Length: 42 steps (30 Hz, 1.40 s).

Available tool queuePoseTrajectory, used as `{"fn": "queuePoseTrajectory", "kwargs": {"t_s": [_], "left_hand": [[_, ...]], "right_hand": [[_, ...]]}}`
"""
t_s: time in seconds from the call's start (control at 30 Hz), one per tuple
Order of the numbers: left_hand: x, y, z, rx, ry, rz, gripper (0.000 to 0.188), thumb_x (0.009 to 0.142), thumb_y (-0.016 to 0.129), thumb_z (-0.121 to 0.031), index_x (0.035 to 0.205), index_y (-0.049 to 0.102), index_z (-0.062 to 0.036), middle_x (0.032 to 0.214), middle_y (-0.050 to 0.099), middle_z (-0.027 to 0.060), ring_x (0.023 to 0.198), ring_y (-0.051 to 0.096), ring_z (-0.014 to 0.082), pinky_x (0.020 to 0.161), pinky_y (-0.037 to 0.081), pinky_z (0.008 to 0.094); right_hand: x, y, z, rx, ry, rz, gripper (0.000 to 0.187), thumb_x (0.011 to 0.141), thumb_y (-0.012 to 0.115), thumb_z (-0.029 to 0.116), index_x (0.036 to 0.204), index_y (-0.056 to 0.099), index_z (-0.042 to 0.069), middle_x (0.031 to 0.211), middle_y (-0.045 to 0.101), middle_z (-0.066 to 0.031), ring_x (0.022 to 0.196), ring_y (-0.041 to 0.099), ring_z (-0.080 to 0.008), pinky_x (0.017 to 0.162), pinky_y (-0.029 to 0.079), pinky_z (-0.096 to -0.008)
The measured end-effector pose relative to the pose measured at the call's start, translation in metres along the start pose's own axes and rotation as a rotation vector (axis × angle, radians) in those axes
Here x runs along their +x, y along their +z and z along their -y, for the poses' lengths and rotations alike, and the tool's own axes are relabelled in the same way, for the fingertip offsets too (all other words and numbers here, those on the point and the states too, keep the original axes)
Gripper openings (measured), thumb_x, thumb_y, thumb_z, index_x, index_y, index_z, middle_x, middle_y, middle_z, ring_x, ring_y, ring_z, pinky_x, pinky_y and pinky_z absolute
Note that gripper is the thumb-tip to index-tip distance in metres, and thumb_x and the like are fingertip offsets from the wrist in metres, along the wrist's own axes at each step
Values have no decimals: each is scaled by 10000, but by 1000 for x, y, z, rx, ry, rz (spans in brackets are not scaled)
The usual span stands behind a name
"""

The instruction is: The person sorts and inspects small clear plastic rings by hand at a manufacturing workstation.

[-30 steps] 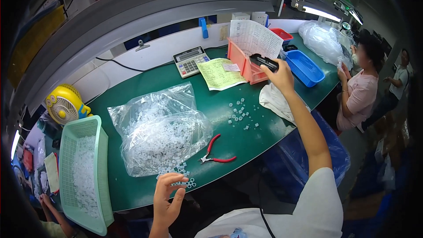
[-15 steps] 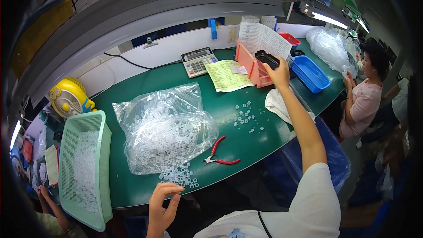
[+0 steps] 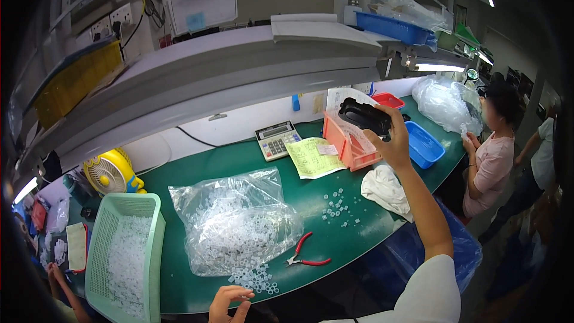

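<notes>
My right hand (image 3: 393,137) is raised over the back right of the table, closed around a black plastic part (image 3: 363,115) with a hollow, rounded oblong shape. Low at the table's front edge is my left hand (image 3: 230,304), fingers bent and thumb apart, with nothing visible between them. Just beyond it small translucent plastic pieces (image 3: 254,278) spill from a clear plastic bag (image 3: 239,221) full of them. Red-handled cutting pliers (image 3: 305,251) lie with jaws apart to the right of the bag. More loose pieces (image 3: 338,208) are scattered farther right.
A green basket (image 3: 156,233) of white pieces stands left, near a yellow fan (image 3: 110,172). Behind are a calculator (image 3: 276,140), yellow sheet (image 3: 314,158) and pink bin (image 3: 341,140). A white cloth (image 3: 385,191) and blue basket (image 3: 424,143) lie right. Another person (image 3: 490,155) sits beyond.
The view has tilted upward, so the table sits lower. My right hand has lifted the black part from by the pink bin and turned its hollow side into view.
</notes>
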State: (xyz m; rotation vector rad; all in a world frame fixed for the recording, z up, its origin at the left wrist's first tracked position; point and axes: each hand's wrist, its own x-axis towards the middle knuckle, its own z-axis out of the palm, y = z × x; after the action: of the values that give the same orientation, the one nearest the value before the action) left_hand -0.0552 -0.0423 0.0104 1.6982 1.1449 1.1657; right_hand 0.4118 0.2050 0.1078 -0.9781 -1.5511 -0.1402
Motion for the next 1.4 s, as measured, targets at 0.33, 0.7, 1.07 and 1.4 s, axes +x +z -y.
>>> {"fn": "queuePoseTrajectory", "kwargs": {"t_s": [0.33,0.7,1.07,1.4], "left_hand": [[17,-13,14,-81,88,46,185,1060,652,-96,1220,647,-4,1212,594,126,1036,680,215,880,546,314],[22,-16,12,-38,179,101,198,1079,605,-67,1266,636,-8,1238,594,130,1030,683,215,878,557,322],[7,-19,0,82,163,72,221,1075,624,-87,1284,647,-19,1281,596,126,1083,696,229,896,563,324],[0,-20,-13,32,31,89,337,930,713,61,1252,667,-27,1217,646,137,1099,681,249,919,569,344]], "right_hand": [[51,-53,29,122,77,-212,546,925,821,133,1384,552,9,1274,641,-117,1162,649,-163,1022,519,-298],[211,-28,-38,-102,100,-471,721,773,930,464,1281,658,31,1083,740,-116,1030,698,-213,904,547,-339],[241,3,-42,-526,416,-325,833,768,783,737,1313,697,112,1273,734,-135,1316,585,-375,1112,398,-551],[82,-38,12,112,287,-217,396,1078,625,301,1341,684,10,1295,704,-90,1246,622,-160,1097,414,-290]]}}
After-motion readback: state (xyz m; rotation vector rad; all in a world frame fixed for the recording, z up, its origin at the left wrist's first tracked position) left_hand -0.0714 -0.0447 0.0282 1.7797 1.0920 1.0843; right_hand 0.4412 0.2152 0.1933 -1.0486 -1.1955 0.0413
